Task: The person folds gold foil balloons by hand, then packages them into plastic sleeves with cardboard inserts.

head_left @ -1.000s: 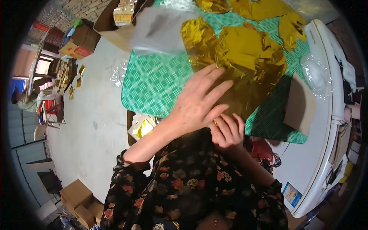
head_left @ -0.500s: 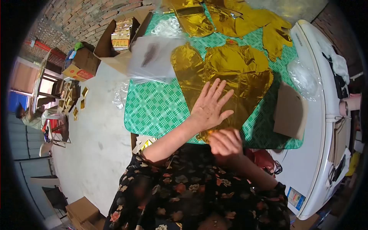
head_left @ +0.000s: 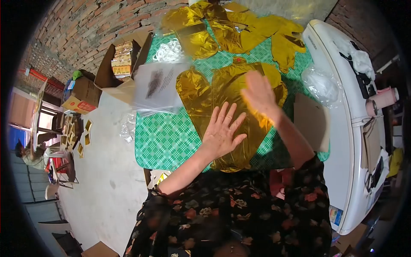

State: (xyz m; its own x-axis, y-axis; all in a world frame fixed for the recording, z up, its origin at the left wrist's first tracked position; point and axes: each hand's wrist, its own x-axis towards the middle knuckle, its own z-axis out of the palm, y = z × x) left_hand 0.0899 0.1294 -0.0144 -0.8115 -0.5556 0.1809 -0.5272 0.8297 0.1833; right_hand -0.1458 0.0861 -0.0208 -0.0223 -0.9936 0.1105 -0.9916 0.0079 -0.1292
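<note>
A large flat gold foil piece (head_left: 227,94) lies on the green checked tablecloth (head_left: 162,137). My left hand (head_left: 222,132) rests on its middle with the fingers spread, holding nothing. Over the foil's right part is my right hand (head_left: 260,94), blurred, with its fingers stretched out and nothing visible in them. Whether its palm touches the foil is unclear. More gold foil pieces (head_left: 239,36) lie at the far side of the table.
Clear plastic sheets (head_left: 158,88) and white ribbon (head_left: 169,52) are on the table's left. At the right are a plastic-wrapped bundle (head_left: 321,85), cardboard (head_left: 311,120) and a white appliance (head_left: 342,128). An open box (head_left: 100,73) stands far left. Another person (head_left: 32,154) sits beyond.
My right hand has moved forward from the near edge of the foil to its upper right part, and its fingers have straightened. My left hand stays spread on the foil. The camera view has shifted.
</note>
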